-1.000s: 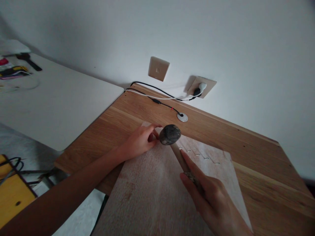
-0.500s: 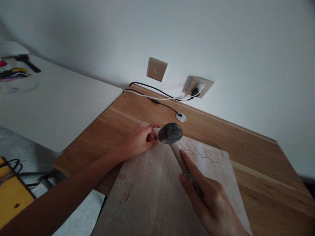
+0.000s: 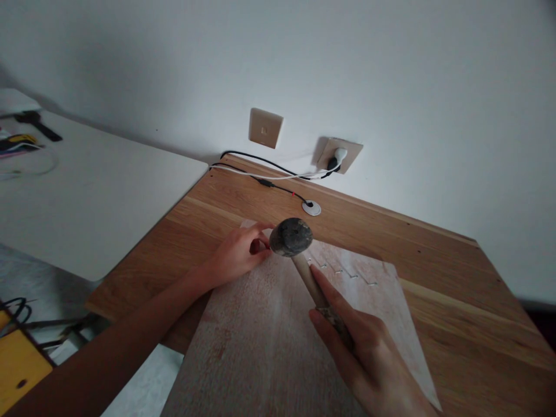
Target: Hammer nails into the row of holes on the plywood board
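Observation:
My right hand (image 3: 367,353) is wrapped round the wooden handle of a hammer (image 3: 290,236), index finger stretched along the shaft. The dark hammer head hangs just above the far left part of a pale wooden board (image 3: 264,341). My left hand (image 3: 237,253) rests on the board's far left corner, thumb and fingers pinched together right beside the hammer head; what they pinch is too small to make out. A row of small metal nails or staples (image 3: 343,272) runs along the board's far edge, to the right of the hammer.
The board lies on a brown wooden desk (image 3: 456,289) against a white wall. Black and white cables (image 3: 269,174) run from a wall socket (image 3: 336,155) to a desk grommet (image 3: 311,207). A white table (image 3: 87,191) with tools stands at the left.
The hammer head rose slightly half a second ago and is now back down next to my left fingers. The view has shifted a little, so everything sits further left.

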### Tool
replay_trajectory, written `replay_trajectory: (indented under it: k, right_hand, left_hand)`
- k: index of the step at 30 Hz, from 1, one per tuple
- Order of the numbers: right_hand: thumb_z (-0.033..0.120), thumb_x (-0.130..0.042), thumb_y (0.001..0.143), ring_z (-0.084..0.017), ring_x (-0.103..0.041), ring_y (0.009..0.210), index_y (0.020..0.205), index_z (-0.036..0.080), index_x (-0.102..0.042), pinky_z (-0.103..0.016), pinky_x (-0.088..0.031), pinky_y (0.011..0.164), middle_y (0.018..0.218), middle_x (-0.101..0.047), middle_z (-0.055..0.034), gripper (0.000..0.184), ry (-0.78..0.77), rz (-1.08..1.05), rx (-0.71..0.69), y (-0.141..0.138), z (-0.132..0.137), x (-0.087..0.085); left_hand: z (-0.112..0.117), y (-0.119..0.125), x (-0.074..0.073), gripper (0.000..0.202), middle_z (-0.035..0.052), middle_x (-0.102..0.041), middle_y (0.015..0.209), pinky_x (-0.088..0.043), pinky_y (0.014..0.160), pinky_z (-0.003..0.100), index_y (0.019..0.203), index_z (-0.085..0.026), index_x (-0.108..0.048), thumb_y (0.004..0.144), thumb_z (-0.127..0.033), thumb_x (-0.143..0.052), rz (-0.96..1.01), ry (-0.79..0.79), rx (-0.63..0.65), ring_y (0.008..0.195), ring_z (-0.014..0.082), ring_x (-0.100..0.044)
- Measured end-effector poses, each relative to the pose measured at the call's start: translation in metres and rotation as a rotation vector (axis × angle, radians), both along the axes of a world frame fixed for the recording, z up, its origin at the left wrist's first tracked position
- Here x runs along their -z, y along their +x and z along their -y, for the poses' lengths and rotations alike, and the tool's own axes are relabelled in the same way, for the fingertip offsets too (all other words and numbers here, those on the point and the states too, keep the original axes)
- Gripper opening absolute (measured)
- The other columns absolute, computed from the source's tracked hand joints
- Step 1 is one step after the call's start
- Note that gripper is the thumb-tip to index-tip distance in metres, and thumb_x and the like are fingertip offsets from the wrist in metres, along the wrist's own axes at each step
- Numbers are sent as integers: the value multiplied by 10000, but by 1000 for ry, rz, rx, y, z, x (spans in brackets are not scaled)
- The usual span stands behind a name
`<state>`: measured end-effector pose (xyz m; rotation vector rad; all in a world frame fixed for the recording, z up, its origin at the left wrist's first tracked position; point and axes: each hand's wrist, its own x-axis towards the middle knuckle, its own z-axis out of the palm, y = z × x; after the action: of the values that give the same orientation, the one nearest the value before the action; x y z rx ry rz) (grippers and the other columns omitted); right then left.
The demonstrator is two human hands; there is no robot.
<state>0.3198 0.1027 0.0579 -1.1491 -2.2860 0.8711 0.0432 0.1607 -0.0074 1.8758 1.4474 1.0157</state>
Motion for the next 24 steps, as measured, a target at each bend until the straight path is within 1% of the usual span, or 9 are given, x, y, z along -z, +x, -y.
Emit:
replay_trajectory:
  k: [3, 4, 8, 10, 14, 16, 18, 22, 24]
  right_hand:
    - [299, -461, 1148, -161, -810, 680, 1647, 61, -507, -247, -679, 699, 913, -865, -65, 555, -34, -3, -7, -1, -3, 9]
    - [300, -466, 1148, -156, -803, 660, 1648, 64, -507, -243, -677, 690, 902, -863, -58, 554, -36, -5, -7, 1, -2, 11]
    - [303, -521, 1138, -158, -852, 869, 1694, 157, -461, -249, -681, 842, 1245, -860, -105, 578, 37, -10, 28, 12, 5, 7]
    - [287, -518, 1138, -160, -856, 959, 1700, 167, -450, -239, -671, 871, 1291, -849, -108, 578, 65, -27, 47, 13, 7, 2]
    - [278, -489, 1138, -165, -852, 867, 1643, 45, -503, -229, -675, 797, 1098, -873, -131, 557, 66, -53, 8, 2, 4, 2]
    - [292, -484, 1138, -170, -827, 735, 1616, 16, -531, -245, -680, 720, 921, -860, -96, 554, 40, -33, -5, -3, 0, 6]
    - [306, -482, 1141, -163, -785, 627, 1610, 24, -543, -246, -668, 643, 795, -822, -47, 551, 3, -23, 2, -3, -1, 9]
    - [319, -521, 1129, -170, -802, 694, 1641, 111, -535, -247, -669, 685, 800, -806, -24, 553, -9, -29, 41, 12, 7, 8]
    - [306, -527, 1124, -164, -785, 642, 1670, 173, -512, -225, -645, 628, 743, -776, 7, 562, 4, -23, 71, 24, 17, 7]
  left_hand:
    - [-1, -1, 1, 499, 12, -810, 959, -552, 712, 274, 1340, -194, -694, 859, -62, -697, 10, -2, 2, 730, 147, -713]
    - [0, -1, 1, 502, 7, -807, 941, -545, 703, 270, 1349, -191, -689, 863, -69, -699, 14, -13, -3, 718, 142, -705]
    - [1, 0, -4, 469, 12, -820, 971, -532, 696, 264, 1357, -184, -685, 893, -121, -709, 17, -74, -10, 719, 135, -700]
    - [1, 1, -6, 477, 14, -825, 973, -535, 719, 271, 1360, -182, -685, 888, -121, -719, 13, -86, -19, 738, 141, -711]
    - [0, 0, -6, 451, 20, -828, 985, -538, 735, 284, 1327, -189, -701, 882, -121, -712, 3, -83, -13, 757, 155, -719]
    - [-1, 0, -5, 472, 22, -826, 1004, -535, 732, 280, 1323, -191, -705, 862, -90, -695, -5, -72, -7, 759, 152, -716]
    - [-1, -1, -5, 505, 19, -824, 1005, -533, 729, 277, 1342, -191, -695, 850, -76, -689, -2, -64, -10, 757, 148, -714]
    - [1, -1, -6, 475, 16, -824, 999, -556, 751, 287, 1362, -192, -678, 893, -124, -697, 27, -74, 1, 769, 150, -726]
    - [1, -1, -5, 458, 14, -823, 996, -565, 767, 294, 1353, -194, -675, 900, -134, -705, 19, -68, 2, 780, 152, -728]
